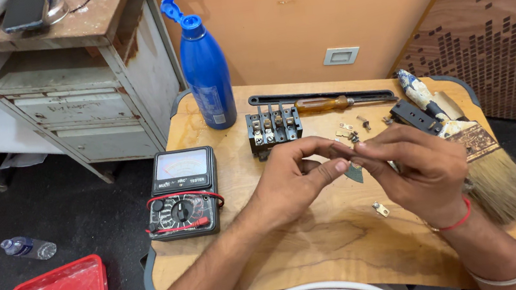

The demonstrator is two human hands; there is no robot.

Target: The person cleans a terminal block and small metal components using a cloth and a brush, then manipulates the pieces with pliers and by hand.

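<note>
Head view shows the left hand (291,183) and right hand (419,169) meeting above the middle of the wooden counter (321,248), fingertips pinched together on a small dark part (341,150). A black terminal block (273,128) sits just beyond, an analog multimeter (182,194) left, a brush (486,158) right.

Tiny part (341,150) hidden between fingers (332,167)

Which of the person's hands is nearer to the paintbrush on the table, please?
Right. The right hand sits just beside the paintbrush, partly overlapping it; the left hand is farther away.
</note>
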